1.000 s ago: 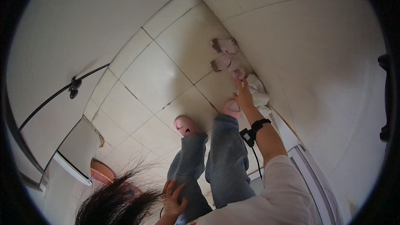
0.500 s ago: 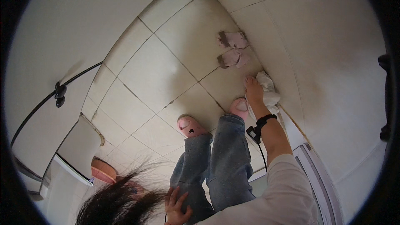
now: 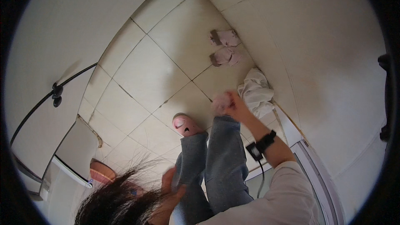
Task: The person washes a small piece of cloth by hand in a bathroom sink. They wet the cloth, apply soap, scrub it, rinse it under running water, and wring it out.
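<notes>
My right hand [image 3: 237, 106], smeared by motion, is over the toe end of my right trouser leg. Its fingers are closed on what looks like a crumpled pale pink cloth [image 3: 222, 102], which hides most of my right shoe. Beside that hand, a white cloth [image 3: 255, 93] lies bunched against the wall. My left hand [image 3: 168, 185] is next to my left jeans leg [image 3: 193, 154], thumb and fingers apart, with nothing seen in it; loose hair covers part of it. A pink clog [image 3: 186, 125] is on my left foot.
Two pale pink socks with brown cuffs [image 3: 225, 38] [image 3: 225, 56] lie on the tiled floor [image 3: 166, 71] near the right wall [image 3: 312, 58]. At the lower left stands an orange-red basin [image 3: 102, 171]. A black knob [image 3: 57, 93] juts from the left panel.
My right hand has left the white cloth and moved left and nearer, now with pale pink cloth in it. My left hand has shifted up along the leg. The view has turned slightly.
</notes>
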The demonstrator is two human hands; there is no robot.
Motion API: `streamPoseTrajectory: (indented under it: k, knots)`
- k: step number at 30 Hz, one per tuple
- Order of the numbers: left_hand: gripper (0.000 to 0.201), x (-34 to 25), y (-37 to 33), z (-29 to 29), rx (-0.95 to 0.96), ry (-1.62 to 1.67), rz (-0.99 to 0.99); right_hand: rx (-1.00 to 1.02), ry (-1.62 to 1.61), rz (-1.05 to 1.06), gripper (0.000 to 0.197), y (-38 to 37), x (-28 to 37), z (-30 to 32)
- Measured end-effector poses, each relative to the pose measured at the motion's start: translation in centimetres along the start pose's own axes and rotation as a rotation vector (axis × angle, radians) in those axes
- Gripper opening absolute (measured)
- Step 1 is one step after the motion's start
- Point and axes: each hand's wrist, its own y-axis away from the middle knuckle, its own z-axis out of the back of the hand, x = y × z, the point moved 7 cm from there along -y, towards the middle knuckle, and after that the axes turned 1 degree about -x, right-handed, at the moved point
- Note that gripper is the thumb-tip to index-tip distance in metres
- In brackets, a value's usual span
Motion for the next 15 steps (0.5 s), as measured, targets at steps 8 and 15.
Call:
streamPoseTrajectory:
  k: [8, 15]
  knots:
    - [0.060, -2.5, -4.0, -4.4, 0.017, 0.349, 0.000, 0.990, -0.414, 0.026, 0.057, 9.6, 12.2, -8.0]
    - [0.034, 4.8, 1.5, 2.0, -0.255, 0.817, 0.237, -0.195, 1.013, 0.265, 0.046, -9.5, 3.9, 4.4]
